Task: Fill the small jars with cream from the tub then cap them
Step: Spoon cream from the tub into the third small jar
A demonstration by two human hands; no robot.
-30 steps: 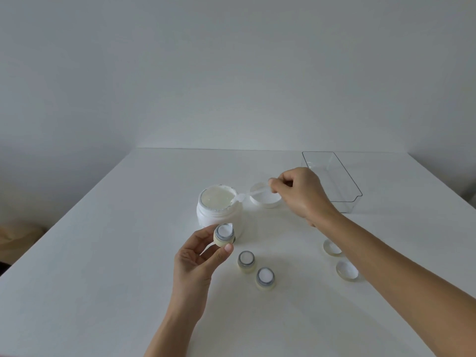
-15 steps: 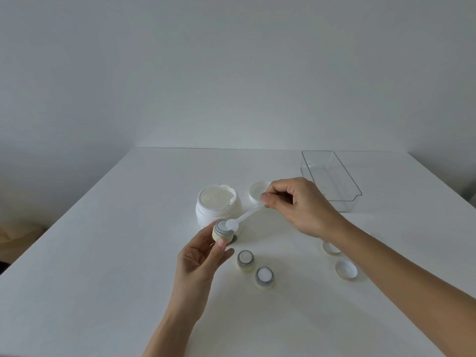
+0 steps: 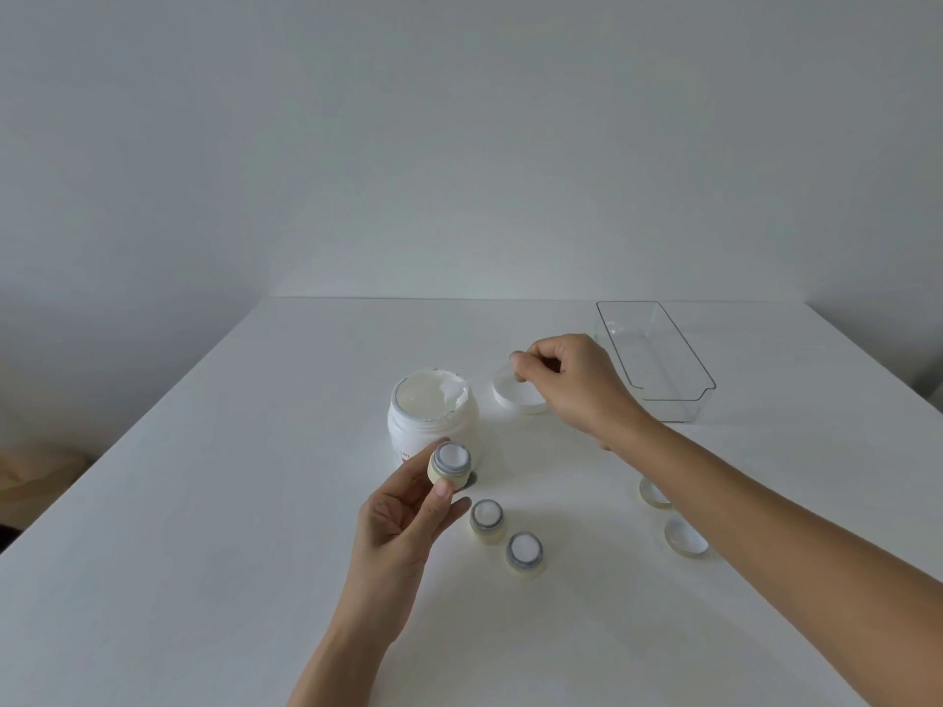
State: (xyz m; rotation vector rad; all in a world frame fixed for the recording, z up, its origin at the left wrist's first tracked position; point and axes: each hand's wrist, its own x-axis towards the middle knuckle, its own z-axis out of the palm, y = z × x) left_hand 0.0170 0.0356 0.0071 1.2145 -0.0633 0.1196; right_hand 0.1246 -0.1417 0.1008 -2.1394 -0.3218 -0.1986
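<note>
Holding jar [image 3: 450, 464] between thumb and fingertips, left hand [image 3: 403, 523] lifts it just before tub [image 3: 431, 409]. Risk: loose pinch tips jar, cream spills. Right hand [image 3: 566, 382] over tub lid [image 3: 518, 395], fingers curled; spatula not visible, cannot tell if it grips anything. Two filled jars [image 3: 486, 520] on table, caps [image 3: 685, 537] well right, under right forearm.

White table [image 3: 214, 528] with tub [image 3: 431, 418], tub lid [image 3: 515, 395], two jars [image 3: 487, 520], caps [image 3: 686, 538], clear tray [image 3: 658, 369]
</note>
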